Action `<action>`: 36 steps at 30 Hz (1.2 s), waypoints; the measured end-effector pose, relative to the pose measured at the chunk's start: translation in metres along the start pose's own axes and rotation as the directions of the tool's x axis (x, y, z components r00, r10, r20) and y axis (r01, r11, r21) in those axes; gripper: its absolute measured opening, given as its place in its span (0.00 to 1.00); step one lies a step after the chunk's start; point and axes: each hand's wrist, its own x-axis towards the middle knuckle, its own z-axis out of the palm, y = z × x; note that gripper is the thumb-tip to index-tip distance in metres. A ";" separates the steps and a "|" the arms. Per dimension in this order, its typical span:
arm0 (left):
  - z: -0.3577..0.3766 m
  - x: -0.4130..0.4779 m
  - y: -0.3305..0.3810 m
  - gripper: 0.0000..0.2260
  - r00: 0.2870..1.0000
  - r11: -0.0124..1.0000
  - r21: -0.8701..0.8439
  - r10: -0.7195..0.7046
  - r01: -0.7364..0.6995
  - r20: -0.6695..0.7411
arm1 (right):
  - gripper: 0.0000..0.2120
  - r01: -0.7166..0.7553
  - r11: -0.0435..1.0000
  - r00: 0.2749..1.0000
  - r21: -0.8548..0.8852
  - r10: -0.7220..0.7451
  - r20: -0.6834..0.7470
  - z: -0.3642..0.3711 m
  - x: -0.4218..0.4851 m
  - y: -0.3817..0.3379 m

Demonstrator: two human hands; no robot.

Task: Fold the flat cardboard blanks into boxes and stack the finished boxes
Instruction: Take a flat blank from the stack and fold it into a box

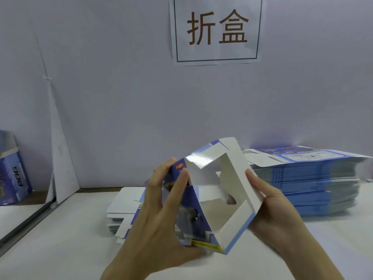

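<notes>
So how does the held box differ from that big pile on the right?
The held box is opened into a hollow sleeve; the right pile lies flat. The held box is one piece, gripped by the left hand and right hand; the right pile is many sheets on the table. Both are blue and white.

glossy printed cardboard box

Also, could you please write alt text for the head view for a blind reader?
Two hands hold a half-opened box at a white table: left hand on its printed side, right hand on its white side. A tall stack of blanks lies at right, a smaller pile behind the box, a finished box far left.
</notes>
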 end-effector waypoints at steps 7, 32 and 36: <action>-0.006 0.004 -0.003 0.57 1.000 0.995 0.100 -0.009 0.008 0.006 | 0.17 0.623 0.719 0.762 -0.309 -0.647 0.032 0.004 -0.015 -0.008; -0.018 0.006 0.004 0.55 0.990 0.970 0.242 -0.047 0.013 0.136 | 0.14 0.711 0.628 0.703 -0.317 -0.640 0.309 0.006 -0.026 -0.016; -0.019 0.007 0.006 0.55 0.990 0.970 0.245 -0.031 -0.003 0.134 | 0.15 0.583 0.775 0.812 -0.245 -0.545 0.209 0.008 -0.025 -0.015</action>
